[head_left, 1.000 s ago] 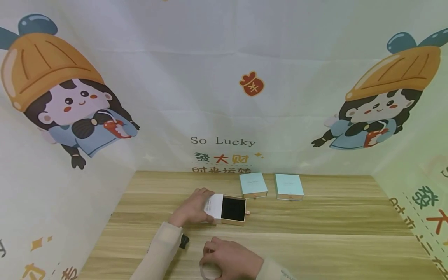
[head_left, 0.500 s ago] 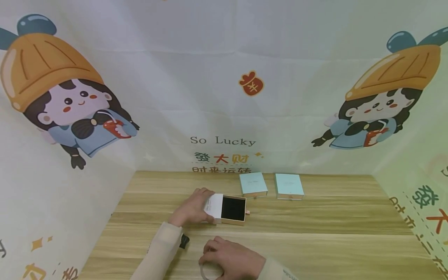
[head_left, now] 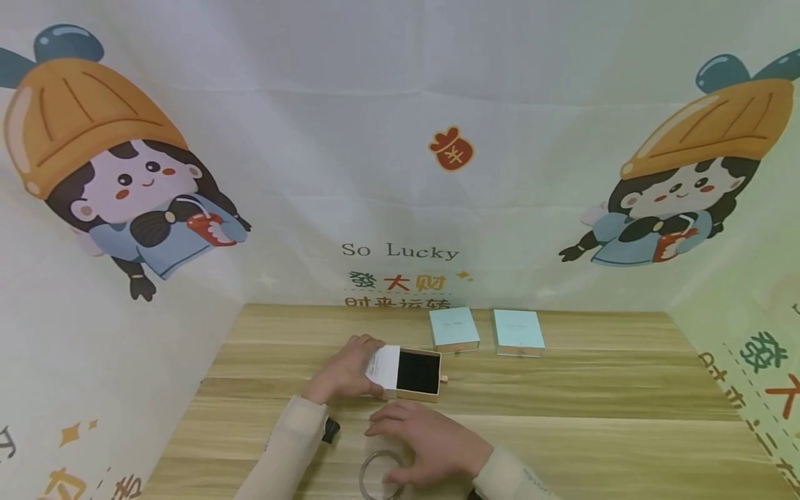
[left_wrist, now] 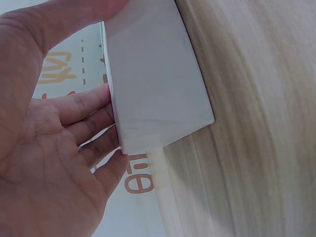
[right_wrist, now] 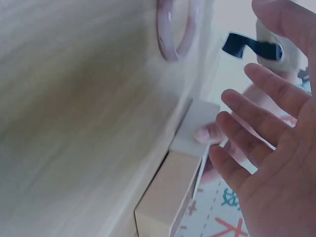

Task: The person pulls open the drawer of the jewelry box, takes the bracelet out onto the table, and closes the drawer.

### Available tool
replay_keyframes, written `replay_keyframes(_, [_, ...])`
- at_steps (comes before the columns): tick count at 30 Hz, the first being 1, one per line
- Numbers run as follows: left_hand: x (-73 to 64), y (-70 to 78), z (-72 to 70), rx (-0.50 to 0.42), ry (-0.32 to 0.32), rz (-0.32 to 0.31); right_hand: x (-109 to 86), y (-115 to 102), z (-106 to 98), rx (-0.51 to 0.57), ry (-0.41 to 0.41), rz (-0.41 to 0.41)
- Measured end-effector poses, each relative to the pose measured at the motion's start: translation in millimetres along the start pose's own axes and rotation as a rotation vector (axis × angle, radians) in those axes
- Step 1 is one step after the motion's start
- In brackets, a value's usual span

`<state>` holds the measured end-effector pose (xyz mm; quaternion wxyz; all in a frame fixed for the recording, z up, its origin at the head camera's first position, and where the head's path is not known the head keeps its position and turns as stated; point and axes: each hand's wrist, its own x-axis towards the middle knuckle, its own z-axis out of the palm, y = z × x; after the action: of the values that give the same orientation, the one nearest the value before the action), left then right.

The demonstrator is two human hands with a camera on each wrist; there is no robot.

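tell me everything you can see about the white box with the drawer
The white box lies flat on the wooden table. It looks like cardboard: a white sleeve with faint lettering on top, and a tan drawer pulled partly out to the right. The drawer's inside is black, and a small pinkish tab sticks out from its end. The left hand grips the sleeve, thumb on the near side, fingers on the far side.

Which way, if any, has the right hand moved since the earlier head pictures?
Yes: in the head view, the right hand has moved forward and slightly right, nearer the far edge of the table.
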<state>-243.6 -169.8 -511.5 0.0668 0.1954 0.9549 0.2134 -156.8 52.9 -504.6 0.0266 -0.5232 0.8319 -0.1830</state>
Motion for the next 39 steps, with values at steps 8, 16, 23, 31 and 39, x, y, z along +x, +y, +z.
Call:
replay_keyframes(8, [0.6,-0.9,1.8,-0.017,0.007,-0.013,-5.3,10,-17,0.201,0.048,0.147])
replay_keyframes(16, [-0.4,1.1,-0.3,-0.037,0.009,-0.016,-10.1,27,-29,0.336,0.126,0.332])
replay_keyframes(23, [-0.1,1.1,0.6,-0.042,0.012,-0.029,-15.0,42,-36,0.467,0.236,0.469])
replay_keyframes(31, [-0.8,1.2,0.3,-0.033,-0.003,-0.031,-21.1,57,-43,0.631,0.347,0.678])
replay_keyframes(39, [-2.3,2.3,-1.1,-0.038,-0.014,-0.031,-24.0,67,-46,0.766,0.42,0.867])
